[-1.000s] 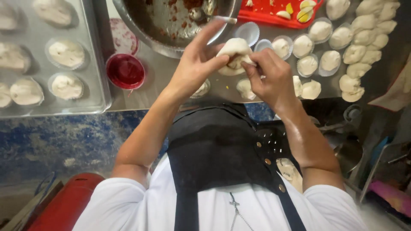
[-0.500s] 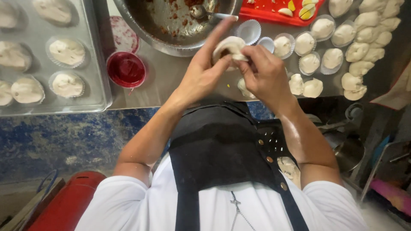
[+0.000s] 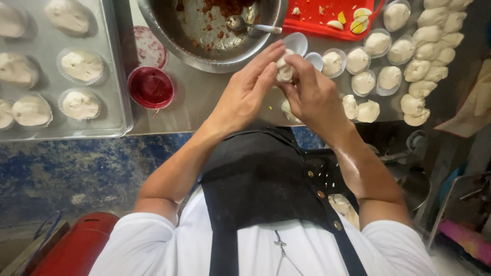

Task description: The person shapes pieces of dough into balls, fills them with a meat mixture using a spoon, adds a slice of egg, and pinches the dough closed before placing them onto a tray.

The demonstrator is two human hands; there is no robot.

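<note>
Both of my hands meet over the steel table around one white dough bun (image 3: 284, 70). My left hand (image 3: 245, 94) cups it from the left with fingers stretched along its side. My right hand (image 3: 313, 94) pinches it from the right. Just beyond the bun sits an empty paper cup (image 3: 296, 43), and a large steel bowl (image 3: 169, 30) with red filling residue and a spoon (image 3: 250, 25) stands behind my left hand.
A metal tray (image 3: 116, 102) at the left holds several buns in paper cups. A small red bowl (image 3: 150, 87) stands beside it. Several dough pieces in cups (image 3: 378, 43) and bare dough balls (image 3: 424, 71) lie at the right, near a red tray (image 3: 317, 20).
My fingers have closed further round the bun, gathering it into a tighter ball; both hands shifted slightly toward the table's near edge.
</note>
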